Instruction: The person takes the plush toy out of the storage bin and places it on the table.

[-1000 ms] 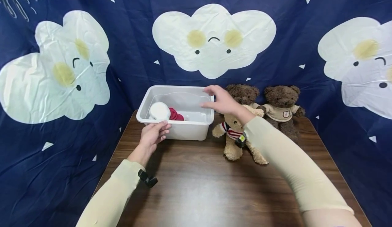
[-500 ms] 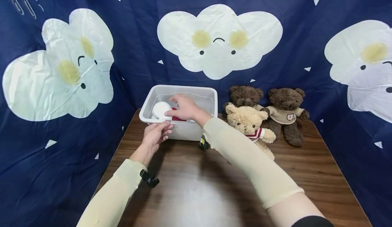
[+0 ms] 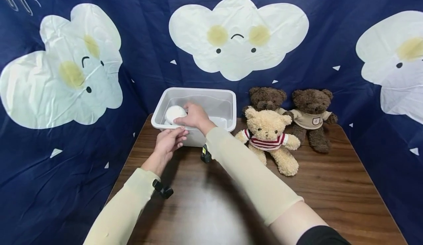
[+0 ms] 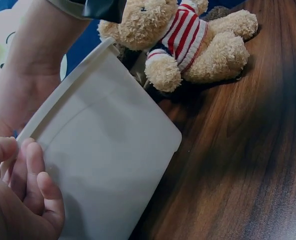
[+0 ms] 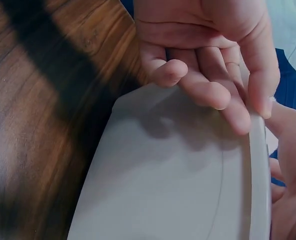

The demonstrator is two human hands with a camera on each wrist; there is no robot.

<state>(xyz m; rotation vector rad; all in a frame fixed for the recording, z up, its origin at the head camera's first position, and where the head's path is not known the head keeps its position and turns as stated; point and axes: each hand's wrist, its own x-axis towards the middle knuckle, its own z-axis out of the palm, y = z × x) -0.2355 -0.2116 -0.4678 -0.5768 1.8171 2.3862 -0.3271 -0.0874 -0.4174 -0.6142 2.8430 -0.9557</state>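
Note:
A pale grey plastic bin (image 3: 214, 95) stands at the back of the table. My left hand (image 3: 167, 142) pinches its near rim, thumb over the top edge and fingers against the outer wall; the left wrist view shows that left hand (image 4: 28, 190) close up. Inside the bin lies a white round thing (image 3: 174, 113) with a soft-looking surface. My right hand (image 3: 195, 117) reaches in over the near rim and holds the right side of it between thumb and fingers. In the right wrist view, the bin wall (image 5: 177, 185) partly hides the right hand (image 5: 290, 155).
To the bin's right sits a light tan teddy bear (image 3: 269, 127) in a striped sweater. Two dark brown teddy bears, one (image 3: 267, 97) partly behind it and another (image 3: 312, 103) farther right, sit at the back. A blue cloud-print cloth (image 3: 145, 46) hangs around the wooden table (image 3: 330, 186).
My right hand has moved left from the bin's right rim, down into the bin and onto the white round thing. A red thing beside it is now hidden. My left hand stays on the rim.

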